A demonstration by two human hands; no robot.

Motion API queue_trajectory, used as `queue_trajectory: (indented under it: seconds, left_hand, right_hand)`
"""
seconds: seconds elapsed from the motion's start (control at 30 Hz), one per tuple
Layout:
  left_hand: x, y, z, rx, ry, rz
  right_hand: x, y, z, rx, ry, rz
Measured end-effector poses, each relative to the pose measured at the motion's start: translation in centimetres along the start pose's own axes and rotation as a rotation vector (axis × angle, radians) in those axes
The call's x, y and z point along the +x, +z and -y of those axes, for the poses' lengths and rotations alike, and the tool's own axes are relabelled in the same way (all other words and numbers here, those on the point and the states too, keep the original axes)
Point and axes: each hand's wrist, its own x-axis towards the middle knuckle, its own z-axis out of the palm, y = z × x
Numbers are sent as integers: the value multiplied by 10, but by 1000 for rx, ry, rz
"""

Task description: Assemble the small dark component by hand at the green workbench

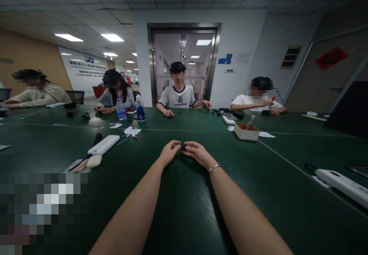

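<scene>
Straight ahead over the dark green table (186,201), both my arms reach out and my hands meet. Between the fingertips is a small black object (183,147); its kind is too small to make out. My left hand (170,151) is closed on its left side, thumb and fingers bent around it. From the right, my right hand (198,153) pinches the same object, with a silver bracelet (214,167) on the wrist. Fingers cover much of the object, which is held just above or at the tabletop.
To the left lie a white power strip (104,145), paper scraps (132,131) and a blue pen (122,141). Two bottles (140,111) stand beyond. A small box (246,131) is at the right, another white strip (343,186) nearer. Several people sit across the table.
</scene>
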Motion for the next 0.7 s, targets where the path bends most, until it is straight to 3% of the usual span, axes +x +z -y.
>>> queue_trajectory:
  seconds: [0.7]
  left_hand:
    - [3, 0, 5, 19, 11, 13]
  right_hand:
    - [-1, 0, 0, -11, -7, 12]
